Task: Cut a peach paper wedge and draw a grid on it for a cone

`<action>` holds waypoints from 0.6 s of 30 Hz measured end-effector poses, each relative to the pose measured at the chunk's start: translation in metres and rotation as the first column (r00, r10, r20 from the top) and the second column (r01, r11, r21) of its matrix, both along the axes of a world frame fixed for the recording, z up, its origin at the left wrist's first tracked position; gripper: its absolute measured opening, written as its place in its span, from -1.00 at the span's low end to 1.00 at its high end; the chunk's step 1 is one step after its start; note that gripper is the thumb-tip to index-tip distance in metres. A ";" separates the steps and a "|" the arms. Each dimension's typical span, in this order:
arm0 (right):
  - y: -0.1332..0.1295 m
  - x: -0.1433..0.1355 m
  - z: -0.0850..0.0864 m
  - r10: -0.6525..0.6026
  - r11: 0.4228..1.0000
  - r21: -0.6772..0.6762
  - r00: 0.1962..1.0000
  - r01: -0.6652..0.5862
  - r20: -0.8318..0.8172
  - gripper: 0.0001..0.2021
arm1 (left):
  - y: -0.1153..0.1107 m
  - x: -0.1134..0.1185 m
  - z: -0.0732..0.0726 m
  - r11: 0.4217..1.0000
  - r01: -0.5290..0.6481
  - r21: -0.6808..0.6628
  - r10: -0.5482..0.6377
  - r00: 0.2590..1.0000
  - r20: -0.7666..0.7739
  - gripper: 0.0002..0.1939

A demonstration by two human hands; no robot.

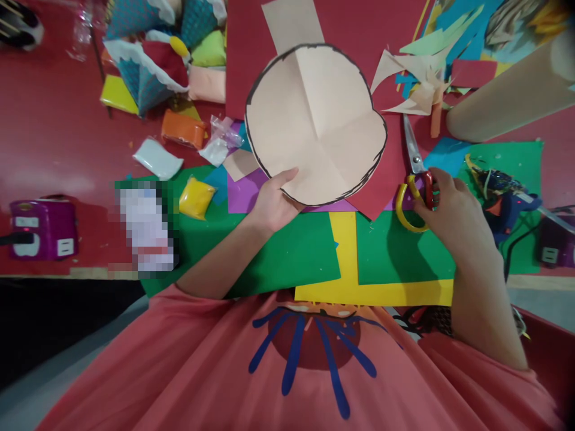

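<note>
A roundish cream paper cutout [278, 114] with a thick black outline and fold creases sits before me. My left hand [279, 203] pinches its lower edge, thumb on top and the other fingers underneath. To the right, scissors [417, 160] point away from me, their blades looking closed. My right hand [453, 209] has its fingers at the red and yellow handles, thumb by the yellow loop. Red card [341, 24] and purple sheets [242, 194] lie under the cutout, and a cream strip [294, 27] sticks out behind it.
Cream paper scraps [406, 78] lie beyond the scissors, near a large paper roll [507, 96]. A blue glue gun [507, 209] with a cable is at right. Several clay packets, one yellow [196, 197], and blue cones [141, 78] are at left, with a purple socket box [44, 230].
</note>
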State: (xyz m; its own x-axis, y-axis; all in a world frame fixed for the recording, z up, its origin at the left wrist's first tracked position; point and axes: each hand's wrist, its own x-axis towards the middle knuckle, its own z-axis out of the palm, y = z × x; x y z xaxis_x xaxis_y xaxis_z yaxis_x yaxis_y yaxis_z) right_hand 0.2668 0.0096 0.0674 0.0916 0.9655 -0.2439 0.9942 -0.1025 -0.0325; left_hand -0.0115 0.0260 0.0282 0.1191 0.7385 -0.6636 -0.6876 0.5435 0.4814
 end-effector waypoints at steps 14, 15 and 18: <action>0.019 0.014 0.003 -0.190 0.972 0.027 0.845 0.234 -0.501 -0.61 | 0.002 -0.009 -0.004 0.995 -0.025 0.095 0.027 0.999 -0.020 -0.62; 0.017 0.016 0.006 -0.253 0.953 -0.029 0.739 0.302 -0.625 -0.64 | 0.002 -0.009 -0.004 0.995 -0.024 0.102 0.027 0.999 -0.021 -0.63; 0.007 0.026 0.015 -0.445 0.884 -0.308 0.428 0.352 -0.787 -0.72 | 0.003 -0.011 -0.006 0.989 -0.045 0.139 0.049 0.998 -0.028 -0.65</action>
